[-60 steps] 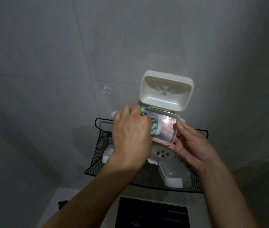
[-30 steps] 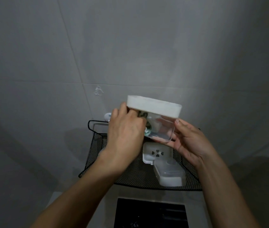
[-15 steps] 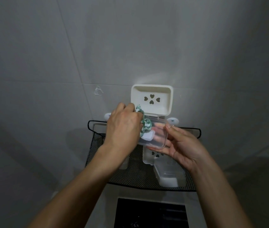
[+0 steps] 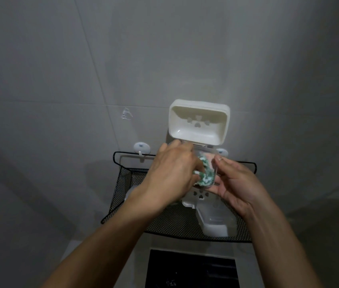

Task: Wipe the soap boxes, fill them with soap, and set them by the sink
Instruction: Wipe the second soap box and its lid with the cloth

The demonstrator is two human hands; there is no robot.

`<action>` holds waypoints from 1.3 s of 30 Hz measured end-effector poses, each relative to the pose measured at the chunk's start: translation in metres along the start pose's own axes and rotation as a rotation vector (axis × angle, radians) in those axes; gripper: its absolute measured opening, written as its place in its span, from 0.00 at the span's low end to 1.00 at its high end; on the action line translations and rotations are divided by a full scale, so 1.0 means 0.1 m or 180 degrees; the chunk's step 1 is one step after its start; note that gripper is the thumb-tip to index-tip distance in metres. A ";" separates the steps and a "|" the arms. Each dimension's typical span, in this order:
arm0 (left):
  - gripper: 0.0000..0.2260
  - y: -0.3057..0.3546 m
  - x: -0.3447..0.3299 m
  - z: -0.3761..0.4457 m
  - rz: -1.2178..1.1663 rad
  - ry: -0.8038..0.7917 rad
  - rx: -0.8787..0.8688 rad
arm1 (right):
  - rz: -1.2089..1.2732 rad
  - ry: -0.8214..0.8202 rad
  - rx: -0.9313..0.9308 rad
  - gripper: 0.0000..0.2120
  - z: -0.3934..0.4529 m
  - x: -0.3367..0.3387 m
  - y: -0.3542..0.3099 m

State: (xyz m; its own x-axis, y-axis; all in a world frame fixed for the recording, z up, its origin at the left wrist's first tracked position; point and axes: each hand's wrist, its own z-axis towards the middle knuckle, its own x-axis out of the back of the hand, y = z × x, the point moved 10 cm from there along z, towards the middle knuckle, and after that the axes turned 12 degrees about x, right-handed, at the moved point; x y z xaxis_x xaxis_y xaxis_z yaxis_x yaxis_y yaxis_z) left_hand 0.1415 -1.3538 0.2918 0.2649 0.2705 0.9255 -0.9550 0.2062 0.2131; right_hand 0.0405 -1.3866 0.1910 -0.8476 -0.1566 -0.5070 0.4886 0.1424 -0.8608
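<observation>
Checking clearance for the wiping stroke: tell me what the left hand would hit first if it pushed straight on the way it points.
Likely the right hand. The left hand presses the green cloth rightward inside the clear soap box, and those fingers cradle its far wall. Depth is unclear.

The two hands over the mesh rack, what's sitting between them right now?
In the head view, a green-and-white cloth sits inside the clear half of the open soap box, between the left hand and the right hand.
</observation>
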 end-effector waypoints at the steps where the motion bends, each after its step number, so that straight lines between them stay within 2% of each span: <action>1: 0.09 -0.04 0.03 0.00 0.0103 0.0129 0.0052 | -0.0012 0.0052 -0.0023 0.14 0.00 0.01 0.00; 8: 0.05 -0.41 0.12 -0.04 0.0337 0.0589 0.0744 | -0.0009 0.0157 -0.0188 0.14 -0.01 -0.03 0.02; 12: 0.07 -0.62 0.33 -0.13 -0.0032 0.1088 0.1074 | 0.0005 0.0196 -0.0246 0.13 -0.01 -0.04 0.10; 16: 0.07 -1.07 0.42 -0.25 -0.0409 0.1234 0.1368 | -0.0069 0.0311 -0.0110 0.14 0.02 0.07 0.05; 18: 0.06 -1.30 0.31 -0.30 -0.0305 0.1087 0.1566 | -0.0046 0.0318 -0.0065 0.14 0.03 0.09 0.03; 21: 0.05 -1.47 -0.14 -0.36 -0.0122 0.0451 0.1681 | 0.0096 0.0287 -0.0067 0.16 0.04 0.05 0.05; 25: 0.10 -1.48 -0.83 -0.49 0.0009 -0.0723 0.1466 | 0.0330 0.0160 -0.0163 0.20 0.02 -0.09 0.12; 27: 0.11 -1.49 -0.90 -0.52 -0.0072 -0.0896 0.1394 | 0.0381 0.0112 -0.0169 0.20 0.02 -0.14 0.16; 29: 0.11 -1.51 -0.75 -0.49 -0.0456 -0.0676 0.1405 | 0.0354 0.0107 -0.0128 0.20 0.03 -0.17 0.18; 30: 0.10 -1.52 -0.63 -0.47 -0.0902 -0.0522 0.1477 | 0.0326 0.0104 -0.0102 0.20 0.04 -0.20 0.19; 33: 0.06 -1.54 -0.39 -0.47 -0.2954 -0.0229 0.1898 | 0.0302 0.0029 -0.0078 0.14 0.03 -0.32 0.24; 35: 0.06 -1.52 -0.36 -0.51 -0.3971 -0.0097 0.2143 | 0.0301 0.0007 -0.0079 0.12 0.03 -0.40 0.30; 39: 0.13 -1.44 -0.38 -0.50 -0.4431 0.0057 0.2111 | 0.0394 0.0029 -0.0058 0.16 0.06 -0.51 0.41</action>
State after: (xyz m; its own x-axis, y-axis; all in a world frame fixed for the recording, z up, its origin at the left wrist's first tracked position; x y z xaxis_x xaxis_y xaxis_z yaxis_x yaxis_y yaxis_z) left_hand 0.2762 -1.3469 0.2106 0.9641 0.2369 -0.1202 0.1570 -0.1433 0.9771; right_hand 0.1055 -1.3784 0.1813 -0.7828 -0.1279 -0.6089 0.5859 0.1780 -0.7906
